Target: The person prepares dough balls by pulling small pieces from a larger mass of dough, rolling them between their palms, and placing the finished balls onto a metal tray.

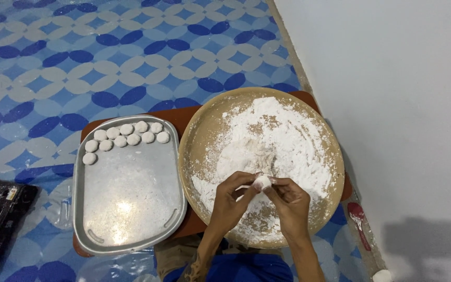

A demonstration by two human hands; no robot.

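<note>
Head view shows the small white dough ball point(262, 182) pinched between the fingertips of both my hands, right where they meet above the near side of the round floured tray point(199, 130). My left hand point(232, 198) and right hand point(288, 201) curl closed on it equally, wrists low; the metal tray point(126, 209) of finished balls point(126, 136) lies to my left.

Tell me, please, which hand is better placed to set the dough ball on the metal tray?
Probably the left hand: both hands pinch the dough ball over the floured bowl, but the metal tray lies on the left, so the right hand would have to cross over.
</note>
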